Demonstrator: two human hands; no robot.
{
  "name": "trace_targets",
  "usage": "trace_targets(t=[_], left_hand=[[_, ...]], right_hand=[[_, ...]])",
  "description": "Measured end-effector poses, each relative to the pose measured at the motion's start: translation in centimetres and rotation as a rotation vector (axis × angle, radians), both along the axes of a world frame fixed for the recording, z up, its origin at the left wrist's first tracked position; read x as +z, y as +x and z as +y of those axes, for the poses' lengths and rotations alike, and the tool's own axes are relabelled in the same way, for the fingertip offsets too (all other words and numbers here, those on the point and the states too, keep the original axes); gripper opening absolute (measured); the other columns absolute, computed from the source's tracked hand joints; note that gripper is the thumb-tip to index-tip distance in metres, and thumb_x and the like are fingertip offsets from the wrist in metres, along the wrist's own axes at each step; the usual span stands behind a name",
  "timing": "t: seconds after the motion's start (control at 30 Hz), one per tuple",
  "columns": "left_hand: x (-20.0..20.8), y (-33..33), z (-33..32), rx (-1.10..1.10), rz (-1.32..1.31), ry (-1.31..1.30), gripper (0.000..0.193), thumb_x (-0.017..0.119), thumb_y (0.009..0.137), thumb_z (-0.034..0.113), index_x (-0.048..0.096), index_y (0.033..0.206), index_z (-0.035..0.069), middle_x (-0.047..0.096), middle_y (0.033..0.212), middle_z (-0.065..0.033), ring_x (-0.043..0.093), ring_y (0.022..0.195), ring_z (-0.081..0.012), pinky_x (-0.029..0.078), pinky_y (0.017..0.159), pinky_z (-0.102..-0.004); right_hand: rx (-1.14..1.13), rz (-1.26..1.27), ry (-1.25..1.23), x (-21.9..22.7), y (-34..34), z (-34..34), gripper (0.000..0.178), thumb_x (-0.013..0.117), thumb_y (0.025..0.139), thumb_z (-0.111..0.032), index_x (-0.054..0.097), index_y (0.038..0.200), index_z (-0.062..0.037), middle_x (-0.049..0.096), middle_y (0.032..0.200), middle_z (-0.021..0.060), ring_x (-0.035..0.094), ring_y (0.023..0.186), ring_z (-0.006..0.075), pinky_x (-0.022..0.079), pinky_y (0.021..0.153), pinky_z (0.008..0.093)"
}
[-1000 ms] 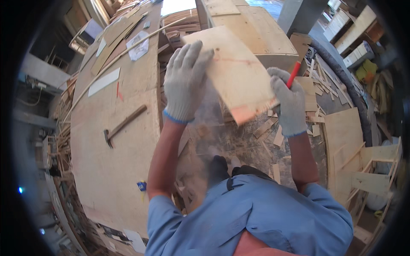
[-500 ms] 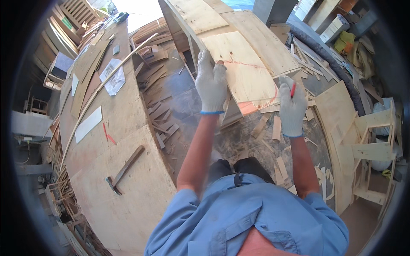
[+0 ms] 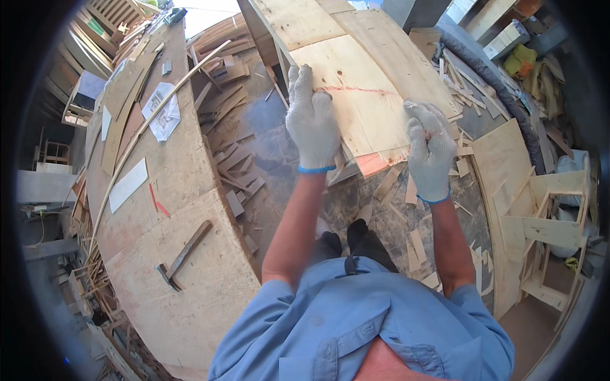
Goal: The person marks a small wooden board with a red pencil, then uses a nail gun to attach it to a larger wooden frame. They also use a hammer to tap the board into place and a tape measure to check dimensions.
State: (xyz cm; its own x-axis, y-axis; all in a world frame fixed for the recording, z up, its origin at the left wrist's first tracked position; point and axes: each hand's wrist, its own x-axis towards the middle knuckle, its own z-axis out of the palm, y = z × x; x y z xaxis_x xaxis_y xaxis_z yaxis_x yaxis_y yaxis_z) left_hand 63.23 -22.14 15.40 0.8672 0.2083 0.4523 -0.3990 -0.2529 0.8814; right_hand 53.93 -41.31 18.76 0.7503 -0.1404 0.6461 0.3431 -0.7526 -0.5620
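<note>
A pale plywood piece [image 3: 362,95] with a red line across it and a splintered near end lies on a long wooden frame-like workpiece. My left hand [image 3: 311,124], in a grey-white knit glove, grips its left edge with the thumb toward the top face. On the opposite side my gloved right hand [image 3: 432,152] is closed at the plywood's right edge, its fingers curled. Any red stick in that right hand is hidden now. The underside of the plywood and the fingertips beneath it cannot be seen.
At left, a wooden bench [image 3: 190,267] bears a hammer [image 3: 184,255], red sticks [image 3: 158,201], a white sheet [image 3: 129,185] and a long thin strip [image 3: 136,145]. Wood offcuts [image 3: 416,244] litter the floor. A wooden frame [image 3: 551,232] stands at right.
The red stick seen in my right hand is no longer visible. That hand has turned and closed in against the plywood edge. My left hand has shifted slightly up and left.
</note>
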Motion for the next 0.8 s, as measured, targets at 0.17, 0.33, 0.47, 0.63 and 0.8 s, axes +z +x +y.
trace_targets(t=[0.17,0.33,0.47,0.63,0.8], left_hand=[[0.0,0.4,0.1,-0.006,0.022,0.018,0.054,0.053,0.098,0.012,0.059,0.147,-0.009,0.049,0.160,-0.0336,0.045,0.154,-0.0423,0.033,0.128,-0.0439],[0.4,0.4,0.4,-0.011,0.042,0.029,0.052,0.054,0.098,0.012,0.060,0.146,-0.009,0.048,0.160,-0.0337,0.044,0.155,-0.0417,0.033,0.128,-0.0435],[0.2,0.5,0.6,-0.024,0.048,0.028,0.050,0.055,0.099,0.013,0.062,0.145,-0.007,0.048,0.160,-0.0344,0.045,0.154,-0.0422,0.034,0.127,-0.0435],[1.0,0.4,0.7,0.007,0.035,0.165,0.048,0.057,0.099,0.014,0.065,0.143,-0.003,0.050,0.159,-0.0333,0.049,0.150,-0.0445,0.038,0.125,-0.0461],[1.5,0.7,1.3,0.065,0.021,0.370,0.046,0.061,0.096,0.018,0.069,0.138,0.001,0.053,0.157,-0.0301,0.053,0.145,-0.0443,0.042,0.122,-0.0484]], right_hand=[[0.021,0.008,0.072,-0.5,0.8,-0.1,0.032,0.063,0.093,0.006,0.074,0.121,-0.0016,0.076,0.123,0.0169,0.069,0.122,0.0328,0.052,0.106,0.0416],[0.023,0.016,0.108,-0.6,0.8,0.0,0.030,0.063,0.093,0.006,0.075,0.119,0.0000,0.076,0.123,0.0162,0.069,0.122,0.0322,0.052,0.107,0.0410],[0.055,0.032,0.117,-0.8,0.8,-0.1,0.028,0.059,0.099,0.006,0.073,0.123,0.0036,0.074,0.128,0.0164,0.067,0.124,0.0272,0.051,0.109,0.0375],[0.049,0.042,0.137,-1.1,0.4,-0.3,0.028,0.057,0.101,0.006,0.073,0.124,0.0051,0.072,0.131,0.0158,0.066,0.125,0.0242,0.051,0.110,0.0360],[0.027,-0.051,0.114,-0.8,0.9,0.0,0.032,0.061,0.090,0.007,0.075,0.118,-0.0020,0.076,0.119,0.0143,0.068,0.120,0.0321,0.052,0.105,0.0399]])
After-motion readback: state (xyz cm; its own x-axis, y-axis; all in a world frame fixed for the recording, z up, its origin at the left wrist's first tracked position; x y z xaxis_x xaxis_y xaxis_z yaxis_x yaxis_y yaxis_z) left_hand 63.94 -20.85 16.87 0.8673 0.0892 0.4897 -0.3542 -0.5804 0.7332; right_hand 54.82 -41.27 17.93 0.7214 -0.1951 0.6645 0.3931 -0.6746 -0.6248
